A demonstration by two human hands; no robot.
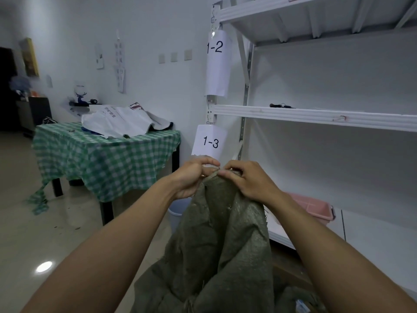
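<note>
A large olive-green woven sack hangs in front of me, its gathered top held up at chest height. My left hand pinches the sack's top edge from the left with curled fingers. My right hand grips the same bunched top from the right, fingers curled over the fabric. The two hands almost touch at the sack's mouth. The sack's lower part spreads out of view at the bottom edge.
A white metal shelving unit with paper labels 1-2 and 1-3 stands to the right. A pink bin sits on its low shelf. A green-checked table with white bags is at the left, a pale bucket beside it.
</note>
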